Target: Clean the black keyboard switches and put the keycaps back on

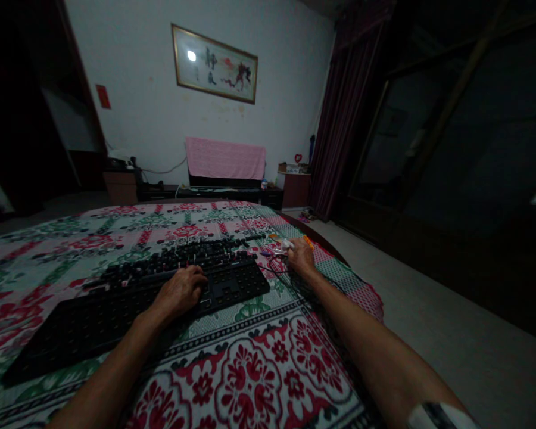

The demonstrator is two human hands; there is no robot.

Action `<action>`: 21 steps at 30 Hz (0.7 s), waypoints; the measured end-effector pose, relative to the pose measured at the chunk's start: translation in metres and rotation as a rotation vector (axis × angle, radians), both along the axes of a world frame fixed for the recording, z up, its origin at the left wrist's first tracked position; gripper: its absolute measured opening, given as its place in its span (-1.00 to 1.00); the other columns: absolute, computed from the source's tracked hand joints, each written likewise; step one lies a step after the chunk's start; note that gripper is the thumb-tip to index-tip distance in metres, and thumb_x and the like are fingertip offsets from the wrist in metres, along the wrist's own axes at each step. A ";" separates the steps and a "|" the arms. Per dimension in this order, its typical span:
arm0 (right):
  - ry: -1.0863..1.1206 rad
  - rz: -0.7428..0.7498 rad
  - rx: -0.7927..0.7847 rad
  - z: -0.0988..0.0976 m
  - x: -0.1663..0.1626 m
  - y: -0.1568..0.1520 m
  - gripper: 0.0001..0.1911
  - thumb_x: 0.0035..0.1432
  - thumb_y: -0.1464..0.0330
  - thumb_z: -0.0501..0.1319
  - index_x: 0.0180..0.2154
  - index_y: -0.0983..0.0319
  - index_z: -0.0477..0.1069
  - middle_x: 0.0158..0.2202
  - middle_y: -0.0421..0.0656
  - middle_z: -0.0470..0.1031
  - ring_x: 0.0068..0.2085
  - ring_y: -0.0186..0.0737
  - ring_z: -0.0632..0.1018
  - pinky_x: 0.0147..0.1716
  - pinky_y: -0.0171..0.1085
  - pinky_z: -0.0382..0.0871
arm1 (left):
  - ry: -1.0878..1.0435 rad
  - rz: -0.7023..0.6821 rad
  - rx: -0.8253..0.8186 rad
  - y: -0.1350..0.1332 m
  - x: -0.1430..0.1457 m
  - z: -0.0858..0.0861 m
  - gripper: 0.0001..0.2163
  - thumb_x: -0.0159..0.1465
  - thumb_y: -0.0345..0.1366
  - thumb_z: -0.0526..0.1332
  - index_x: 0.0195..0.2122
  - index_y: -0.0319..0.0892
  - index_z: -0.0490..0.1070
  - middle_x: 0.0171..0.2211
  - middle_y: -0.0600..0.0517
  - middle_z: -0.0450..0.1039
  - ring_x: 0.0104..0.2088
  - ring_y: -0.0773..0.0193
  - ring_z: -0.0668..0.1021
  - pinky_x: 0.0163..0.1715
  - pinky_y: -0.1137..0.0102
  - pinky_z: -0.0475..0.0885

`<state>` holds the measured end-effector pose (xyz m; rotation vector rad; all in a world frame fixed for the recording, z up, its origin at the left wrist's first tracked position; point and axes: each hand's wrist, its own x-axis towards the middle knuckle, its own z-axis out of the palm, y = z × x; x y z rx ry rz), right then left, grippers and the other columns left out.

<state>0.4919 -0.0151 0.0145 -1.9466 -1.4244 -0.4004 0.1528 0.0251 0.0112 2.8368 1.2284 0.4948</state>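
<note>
A black keyboard (129, 313) with its keycaps off lies slanted on the tablecloth, rows of small mounts showing on its face. My left hand (185, 289) rests on its middle, fingers curled down at the far edge. Behind it, many loose black keycaps (161, 259) are heaped in a long band. At the table's right side my right hand (302, 257) is closed on a crumpled white wad (287, 245), which looks like tissue or cotton. A small purple item (265, 254) and something orange (309, 242) lie beside that hand.
A patterned red, green and white tablecloth (250, 381) covers the round table. A dark cable (279, 271) runs from the keyboard toward the right edge. Beyond stand a low cabinet with a screen under a pink cloth (226, 158), a side cabinet (295, 189) and a curtain (343, 119).
</note>
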 end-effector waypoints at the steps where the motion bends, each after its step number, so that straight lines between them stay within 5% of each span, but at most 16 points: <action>1: 0.004 -0.041 0.006 -0.001 0.009 -0.001 -0.77 -0.01 0.47 0.06 -0.29 0.26 0.43 -0.33 -0.09 0.37 -0.30 -0.23 0.37 -0.29 -0.32 0.25 | -0.012 0.002 -0.004 0.001 0.000 -0.001 -0.70 0.12 -0.39 0.00 -0.26 -0.13 0.49 -0.11 -0.01 0.38 -0.12 0.19 0.42 -0.04 0.33 0.28; 8: 0.032 -0.140 -0.013 0.004 0.036 0.008 -0.76 -0.05 0.44 0.11 -0.29 0.23 0.45 -0.34 -0.13 0.32 -0.37 -0.31 0.36 -0.42 -0.39 0.24 | -0.005 -0.005 -0.007 0.001 -0.001 -0.004 -0.69 0.13 -0.39 -0.01 -0.23 -0.14 0.48 -0.10 -0.03 0.36 -0.10 0.18 0.40 -0.02 0.31 0.28; 15: -0.046 -0.130 -0.089 0.001 0.033 0.036 -0.65 -0.06 0.39 0.13 -0.16 0.23 0.43 -0.13 -0.06 0.32 -0.15 -0.20 0.35 -0.21 -0.33 0.25 | -0.003 0.029 -0.022 -0.002 -0.001 -0.002 -0.69 0.14 -0.37 -0.02 -0.21 -0.12 0.47 -0.06 -0.02 0.34 -0.08 0.17 0.39 -0.03 0.31 0.29; 21: -0.094 -0.077 -0.217 -0.012 0.026 0.040 -0.75 -0.03 0.32 0.13 -0.31 0.26 0.49 -0.30 -0.03 0.43 -0.21 -0.12 0.40 -0.19 -0.22 0.22 | -0.009 0.034 -0.058 -0.002 0.000 -0.001 -0.70 0.15 -0.38 -0.01 -0.22 -0.12 0.47 -0.07 -0.01 0.34 -0.08 0.20 0.38 -0.01 0.33 0.27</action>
